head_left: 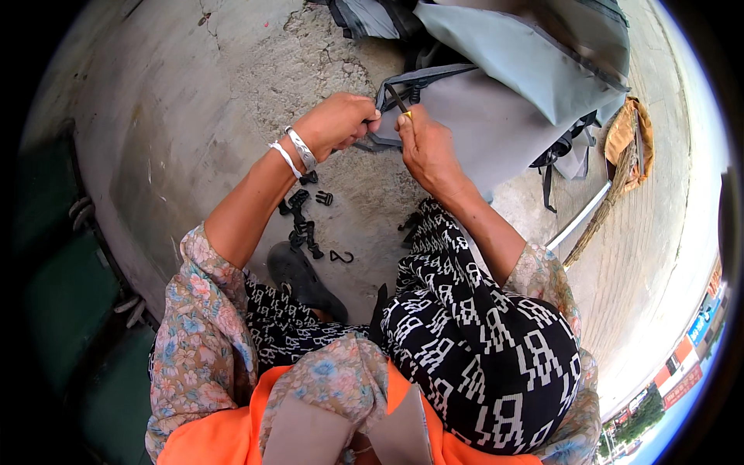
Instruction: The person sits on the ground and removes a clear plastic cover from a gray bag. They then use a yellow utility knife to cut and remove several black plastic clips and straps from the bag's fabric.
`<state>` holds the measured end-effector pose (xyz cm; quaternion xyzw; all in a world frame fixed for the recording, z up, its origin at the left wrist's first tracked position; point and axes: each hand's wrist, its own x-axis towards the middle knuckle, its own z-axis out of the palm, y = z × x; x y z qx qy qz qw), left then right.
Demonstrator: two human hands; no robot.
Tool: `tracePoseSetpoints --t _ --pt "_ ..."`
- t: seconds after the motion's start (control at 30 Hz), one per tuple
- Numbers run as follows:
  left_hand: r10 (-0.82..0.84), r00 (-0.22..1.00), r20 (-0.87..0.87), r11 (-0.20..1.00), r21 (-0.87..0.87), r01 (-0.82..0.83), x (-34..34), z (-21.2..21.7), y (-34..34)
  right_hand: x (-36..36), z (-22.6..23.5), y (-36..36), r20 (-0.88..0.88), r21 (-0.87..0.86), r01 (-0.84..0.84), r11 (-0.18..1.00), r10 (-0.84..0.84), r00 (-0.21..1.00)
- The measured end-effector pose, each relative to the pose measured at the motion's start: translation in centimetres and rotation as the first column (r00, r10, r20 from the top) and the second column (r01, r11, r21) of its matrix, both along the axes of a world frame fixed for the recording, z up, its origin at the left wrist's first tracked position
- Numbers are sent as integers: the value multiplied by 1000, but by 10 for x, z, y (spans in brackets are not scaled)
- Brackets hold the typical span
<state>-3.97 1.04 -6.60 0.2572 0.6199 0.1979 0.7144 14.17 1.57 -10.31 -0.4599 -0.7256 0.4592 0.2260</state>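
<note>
My left hand (342,122), with a silver bangle and a white band at its wrist, is closed at the left edge of a large sheet of grey fabric (484,116). It pinches the dark trim there, partly hidden by the fingers. My right hand (431,152) is wrapped round a small knife (397,99). The knife's dark blade points up and left across the trimmed edge, and a bit of yellow shows by my thumb. Both hands are close together, above the concrete floor.
Several black plastic buckles (301,221) and a black hook (341,256) lie on the floor near my dark shoe (298,273). Black straps (554,151) hang from the fabric. At the right are a twig broom (601,213) and a tan cloth bag (620,132).
</note>
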Motion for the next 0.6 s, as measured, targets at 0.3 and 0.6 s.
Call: tracePoseSetpoints --t 0.3,0.6 --pt "-166 982 90 979 134 153 -7 -24 -2 2 5 -14 160 -43 29 999 -22 987" --pt "-158 979 130 986 72 149 -10 -25 3 3 -1 -17 200 -77 59 995 -43 979"
